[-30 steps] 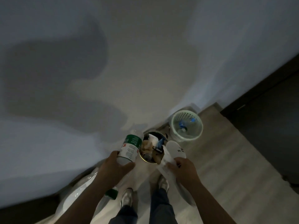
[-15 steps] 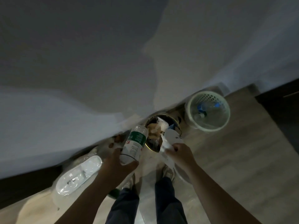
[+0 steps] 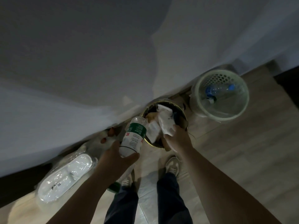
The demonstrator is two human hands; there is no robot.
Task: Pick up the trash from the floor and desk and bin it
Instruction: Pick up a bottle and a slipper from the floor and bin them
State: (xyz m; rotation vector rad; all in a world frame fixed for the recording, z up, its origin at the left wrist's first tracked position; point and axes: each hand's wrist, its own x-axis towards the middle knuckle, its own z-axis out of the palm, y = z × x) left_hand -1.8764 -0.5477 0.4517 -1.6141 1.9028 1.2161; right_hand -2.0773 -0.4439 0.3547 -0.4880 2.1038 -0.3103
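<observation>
Head view, looking down. The person is standing over a dark bin [image 3: 185,117] with a gold rim, which is sitting on the floor [image 3: 242,151] against the wall [image 3: 97,62].

The right hand [image 3: 176,139] is pinching a crumpled white wrapper [image 3: 166,125] and holding it over the bin's mouth, just above the paper and packaging heaped inside. Held there, the wrapper is likely to drop within the rim once released.

The left hand [image 3: 113,160] is curling fingers and thumb round the base end of a plastic bottle [image 3: 134,136] with a green label. It is tilting the bottle so that the far end is pointing toward the bin's near-left rim. The bottle is hanging outside the mouth, probably waiting while the wrapper is going in.

The two hands are working apart, each clamped on its own item.

Just right of the bin, a pale green mesh basket [image 3: 242,109] is holding a clear bottle with blue cap [image 3: 216,91]. This suggests that bottles are being sorted there, so the held bottle may be bound for the basket rather than the bin.

Left of the shoes [image 3: 172,165], a clear bag with a white tray [image 3: 64,177] is lying on the floor by the wall. It is probably trash not yet collected.

The frame is dim, and the bin's contents are showing only as pale and brown scraps.
</observation>
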